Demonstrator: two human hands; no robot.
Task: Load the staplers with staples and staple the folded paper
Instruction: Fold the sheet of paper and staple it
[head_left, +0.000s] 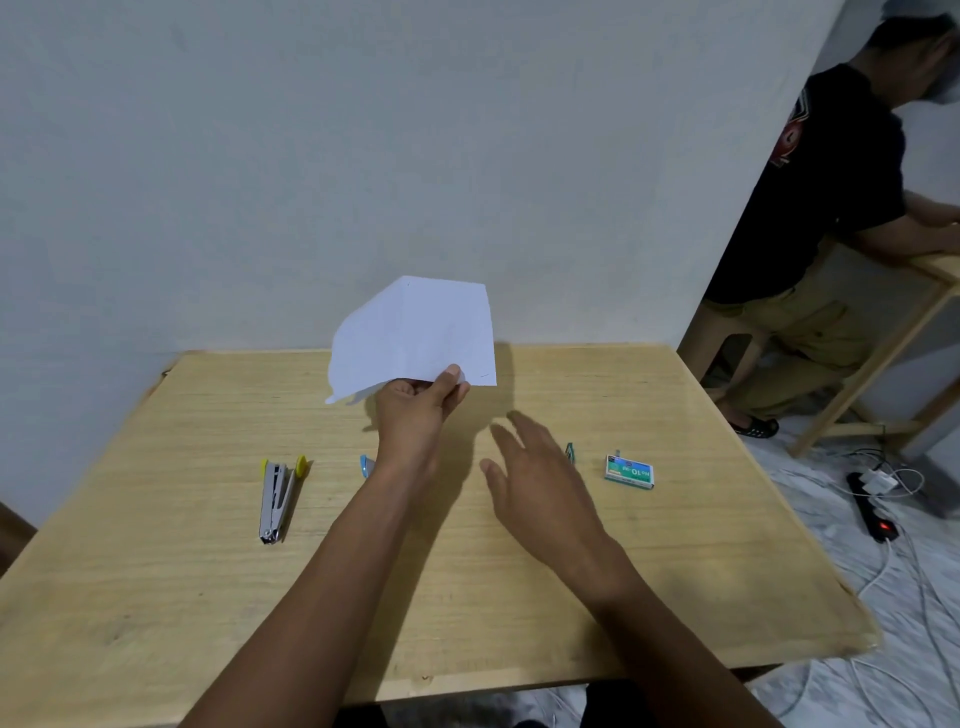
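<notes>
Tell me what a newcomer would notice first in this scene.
The white folded paper stands out, held up above the far side of the table by the left hand, which pinches its lower edge. The right hand hovers open over the table. A silver stapler with yellow tips lies at the table's left, a green staple box at its right.

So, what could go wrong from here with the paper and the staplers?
1. The left hand pinches the folded paper only at its lower edge, in the air; with so small a grip the layers may spread or slip.
2. The left forearm passes over the blue stapler and may knock it when lowered.
3. The right hand hides most of the green stapler, so it may nudge it.
</notes>
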